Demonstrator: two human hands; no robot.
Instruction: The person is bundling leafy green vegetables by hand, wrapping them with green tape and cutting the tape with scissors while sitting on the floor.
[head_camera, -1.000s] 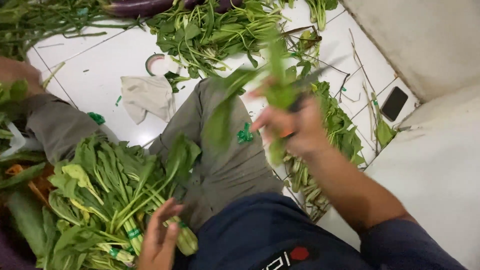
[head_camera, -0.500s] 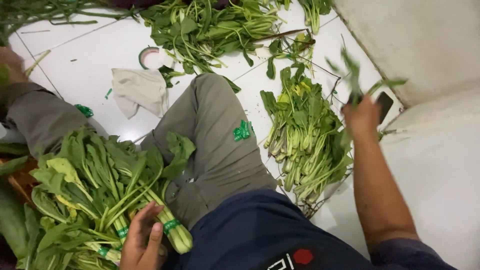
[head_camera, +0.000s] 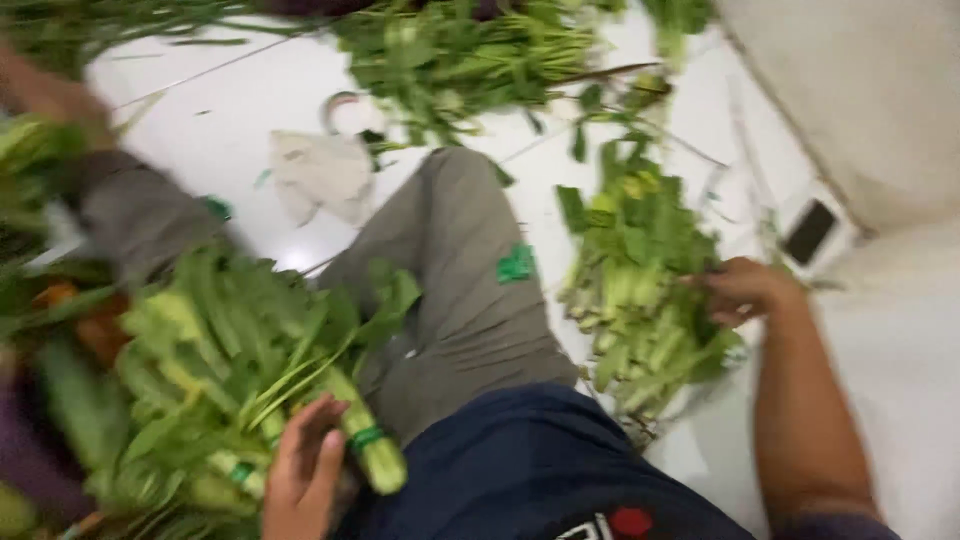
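White tiled floor (head_camera: 250, 150) strewn with leafy greens, blurred by head motion. Grey-trousered knee (head_camera: 450, 260) drawn up the middle. Far heap of loose greens (head_camera: 450, 50) along the top edge. Large stack of tied bundles (head_camera: 200, 370) at lower left; smaller pile of greens (head_camera: 640, 290) on the floor to the right of the knee.

Changed within the last second: right hand (head_camera: 745, 290), earlier raised with a leafy stalk, now down on the right-hand pile, nothing lifted, fingers curled loosely into the leaves; grip neither clearly clamped nor clearly apart, so cannot tell. Suggests one stalk set down with the pile and sorting going on there. Left hand (head_camera: 300, 480) as before, resting open and flat on the tied bundles, beside a green band (head_camera: 365, 436) round the stems.

Smaller items: crumpled pale cloth (head_camera: 320, 175) beyond the knee; dark rectangular phone (head_camera: 810, 232) by the wall; small green scrap (head_camera: 516, 264) on the trouser leg. No readable labels or signs.
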